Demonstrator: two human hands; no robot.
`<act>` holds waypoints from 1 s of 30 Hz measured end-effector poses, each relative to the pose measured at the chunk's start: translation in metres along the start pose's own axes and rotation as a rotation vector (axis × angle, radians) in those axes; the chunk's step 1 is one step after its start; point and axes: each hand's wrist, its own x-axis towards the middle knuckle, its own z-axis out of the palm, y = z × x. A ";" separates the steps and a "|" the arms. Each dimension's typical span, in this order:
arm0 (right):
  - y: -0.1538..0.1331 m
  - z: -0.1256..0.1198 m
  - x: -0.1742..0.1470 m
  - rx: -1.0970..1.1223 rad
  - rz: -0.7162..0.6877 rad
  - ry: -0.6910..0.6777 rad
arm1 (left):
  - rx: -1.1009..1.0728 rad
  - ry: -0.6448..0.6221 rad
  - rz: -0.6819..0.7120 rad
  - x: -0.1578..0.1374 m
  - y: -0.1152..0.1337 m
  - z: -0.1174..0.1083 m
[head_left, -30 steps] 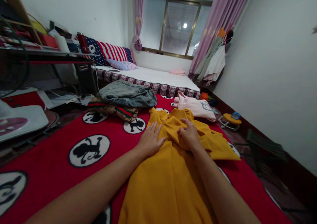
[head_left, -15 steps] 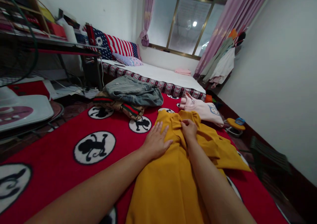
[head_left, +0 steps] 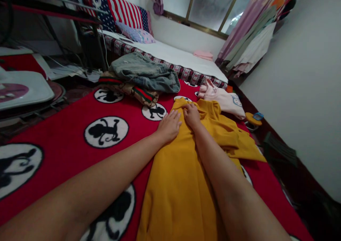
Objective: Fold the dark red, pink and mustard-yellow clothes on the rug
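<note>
A long mustard-yellow garment (head_left: pixel 183 184) lies lengthwise before me on a red blanket (head_left: pixel 64 141), its top end bunched and a sleeve spread out to the right. My left hand (head_left: pixel 169 126) rests flat along its left edge near the top, fingers stretched forward. Close beside it, my right hand (head_left: pixel 191 116) lies on the fabric near the top, fingers extended and slightly bent, palm down. Past the top end are folded blue jeans (head_left: pixel 146 72) on a brown patterned garment (head_left: pixel 133 91), and a pale pink top (head_left: pixel 222 100) to the right.
A bed with a white sheet (head_left: pixel 176 52) stands beyond the blanket, below the window. At left are a desk (head_left: pixel 53 4) and a white plastic seat (head_left: pixel 23 90). A yellow stool (head_left: pixel 253 119) stands by the right wall, with clothes (head_left: pixel 257 43) hanging above.
My right hand has shifted left across the garment's top, from pinching a fold to lying on the fabric. The left hand stays on the left edge. The view has tipped down.
</note>
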 end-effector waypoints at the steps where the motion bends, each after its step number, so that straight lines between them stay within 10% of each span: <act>1: 0.003 0.004 0.000 -0.030 0.034 -0.007 | -0.001 -0.012 0.001 0.001 -0.002 0.000; 12: 0.003 -0.007 -0.041 -0.104 -0.128 -0.141 | 0.000 0.019 0.036 0.001 -0.005 0.001; 19: 0.014 -0.029 -0.092 -0.063 0.102 0.029 | -0.034 0.224 -0.125 -0.007 -0.002 -0.009; 25: 0.010 -0.043 -0.060 -0.121 0.217 0.101 | -0.037 0.272 -0.158 -0.010 0.001 -0.014; 30: -0.023 -0.054 -0.015 -0.201 0.307 -0.169 | -0.087 0.205 0.185 -0.010 0.003 -0.012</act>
